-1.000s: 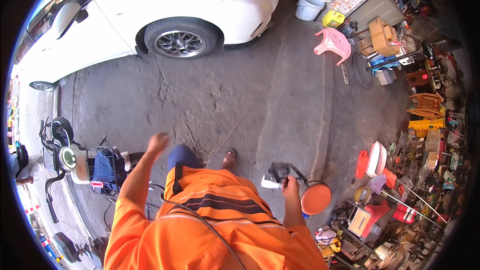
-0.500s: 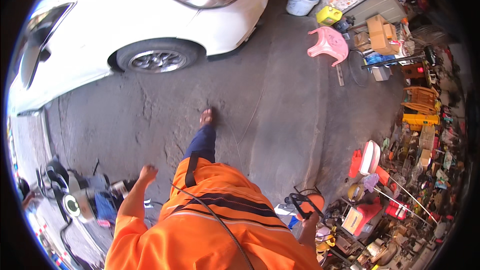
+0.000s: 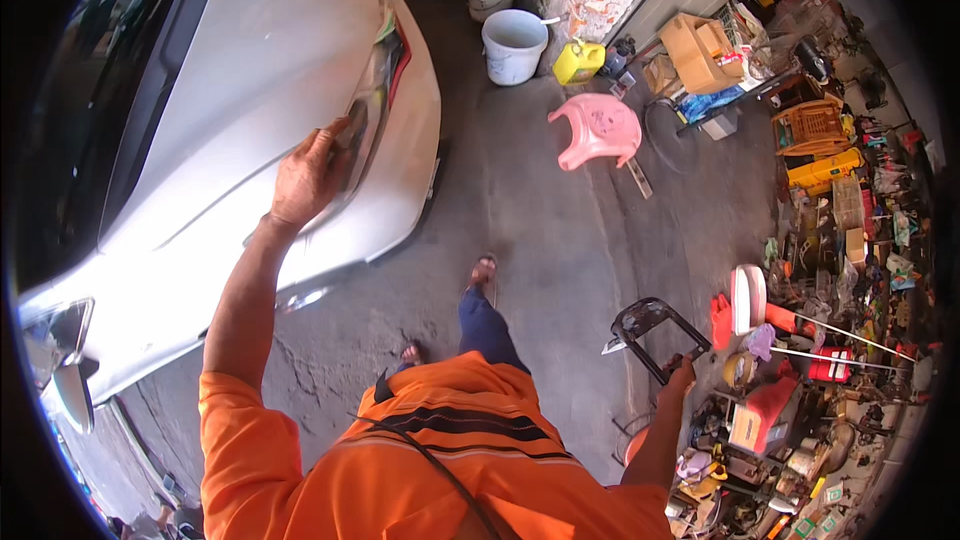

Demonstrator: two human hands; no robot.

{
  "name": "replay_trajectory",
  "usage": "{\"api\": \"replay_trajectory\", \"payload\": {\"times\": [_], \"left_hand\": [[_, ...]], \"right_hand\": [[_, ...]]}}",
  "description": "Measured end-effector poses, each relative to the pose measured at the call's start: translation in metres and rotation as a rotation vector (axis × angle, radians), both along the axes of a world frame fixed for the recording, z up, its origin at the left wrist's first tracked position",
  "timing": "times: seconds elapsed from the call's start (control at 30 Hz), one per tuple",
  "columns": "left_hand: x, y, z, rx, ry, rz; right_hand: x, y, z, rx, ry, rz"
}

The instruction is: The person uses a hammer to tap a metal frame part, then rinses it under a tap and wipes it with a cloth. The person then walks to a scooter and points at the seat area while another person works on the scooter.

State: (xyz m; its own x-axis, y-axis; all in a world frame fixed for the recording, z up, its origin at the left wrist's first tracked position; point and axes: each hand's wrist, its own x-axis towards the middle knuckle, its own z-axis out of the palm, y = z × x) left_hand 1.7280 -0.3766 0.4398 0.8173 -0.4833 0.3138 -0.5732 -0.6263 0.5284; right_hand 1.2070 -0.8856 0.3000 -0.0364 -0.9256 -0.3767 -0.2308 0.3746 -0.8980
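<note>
My left hand [image 3: 306, 180] is raised in front of the white car's headlight [image 3: 372, 105]. Its fingers reach forward with nothing visible in them; whether they touch the car [image 3: 240, 70] cannot be told. Down at my right side, my right hand [image 3: 682, 377] is closed around one bar of a black rectangular metal frame [image 3: 640, 320]. The frame hangs tilted in the air, with a wider dark part at its far end and a small pale pointed piece sticking out beside it.
A pink plastic stool [image 3: 603, 128] stands ahead, near a yellow jerrycan [image 3: 578, 62] and a pale bucket [image 3: 514, 48]. Cardboard boxes [image 3: 695, 50] lie farther right. Heaped tools and parts, with a red-and-white container [image 3: 747, 298], crowd my right side.
I have stepped forward and the car's front is now closer on my left. My left hand has risen from my side to the headlight. The black frame has swung forward in my right hand.
</note>
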Motion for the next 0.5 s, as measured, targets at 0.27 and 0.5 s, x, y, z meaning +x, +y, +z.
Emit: {"api": "replay_trajectory", "payload": {"times": [0.27, 0.5], "left_hand": [[0.148, -0.043, -0.065, 0.162, 0.159, 0.382], [0.225, -0.078, -0.079, 0.103, 0.202, 0.496]], "right_hand": [[0.238, -0.114, -0.09, -0.45, 0.579, 0.508], [0.543, -0.128, 0.068, -0.225, 0.049, 0.723]]}}
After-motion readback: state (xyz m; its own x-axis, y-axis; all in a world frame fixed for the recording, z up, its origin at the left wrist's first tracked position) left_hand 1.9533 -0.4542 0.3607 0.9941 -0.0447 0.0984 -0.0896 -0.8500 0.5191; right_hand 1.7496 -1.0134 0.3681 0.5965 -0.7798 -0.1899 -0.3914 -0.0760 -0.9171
